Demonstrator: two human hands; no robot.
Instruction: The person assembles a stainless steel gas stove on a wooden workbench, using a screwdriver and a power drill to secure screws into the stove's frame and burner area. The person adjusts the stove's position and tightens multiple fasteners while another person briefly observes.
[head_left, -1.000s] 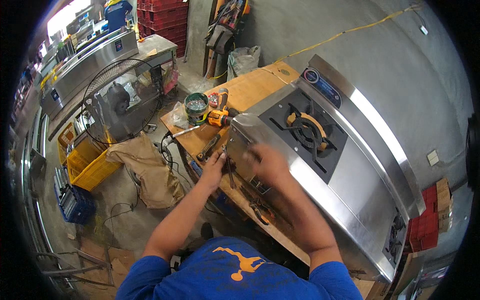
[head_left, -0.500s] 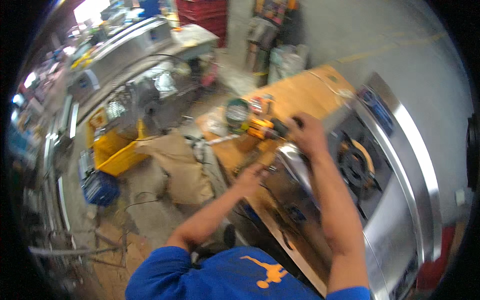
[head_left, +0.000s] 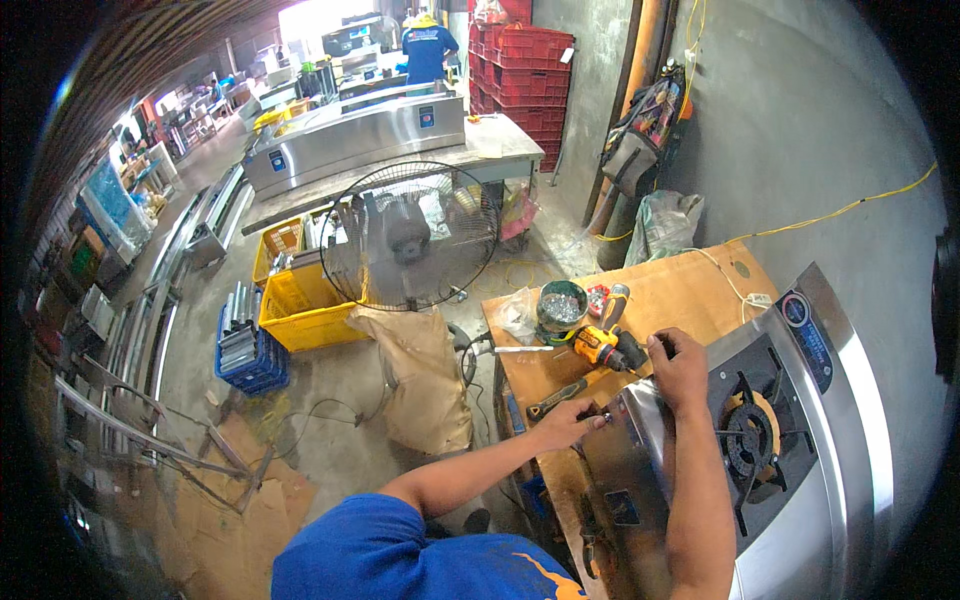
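The steel stove [head_left: 805, 540] sat on the wooden table [head_left: 660, 290], its left end at the 2 hands, which were apart. The left hand [head_left: 570, 424] reached in with fingertips at the stove's front corner; the right hand [head_left: 682, 368] was bent over that end, fingers curled, just right of the orange drill [head_left: 600, 347]. Whether either gripped anything I could not tell; fingers hid it. The lower edge cut off the stove's near part.

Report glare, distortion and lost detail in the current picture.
Head view: harsh glare streaks the stove's steel back panel; head view: the far opening is washed out white; head view: fisheye curvature and black corners frame the scene; head view: detail at the left hand's fingertips is too small to read.
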